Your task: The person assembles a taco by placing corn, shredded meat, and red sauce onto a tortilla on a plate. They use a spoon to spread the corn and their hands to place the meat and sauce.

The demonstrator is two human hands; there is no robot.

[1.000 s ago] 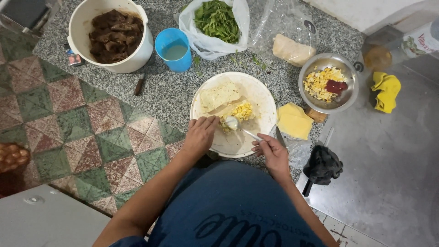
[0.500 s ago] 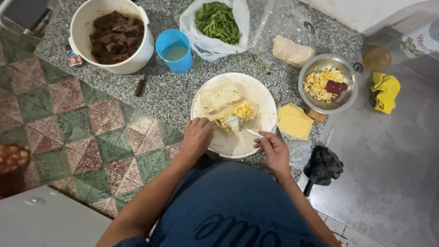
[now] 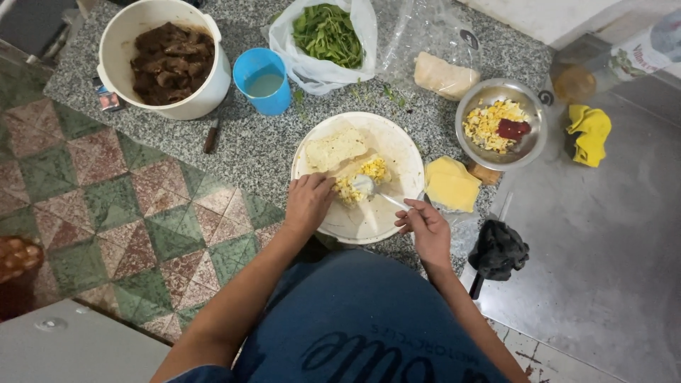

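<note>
Granite worktop (image 3: 269, 152) is seen from above, its largest item a white bucket (image 3: 113, 67) of dark brown pieces at ten o'clock. A white bag (image 3: 355, 60) of green leaves is set at twelve o'clock, a steel bowl (image 3: 528, 145) of chopped egg and red sauce at two o'clock, a blue cup (image 3: 273, 99) between bucket and bag. At centre a white plate (image 3: 397, 145) is shown carrying flat bread (image 3: 335, 148) and chopped egg (image 3: 369, 174). The left hand (image 3: 306, 202) is rested on the plate's nine o'clock edge, fingertips pressed to the bread. A spoon (image 3: 365, 186) is held in the narrow grip of the right hand (image 3: 424, 223), its bowl laid in the egg.
</note>
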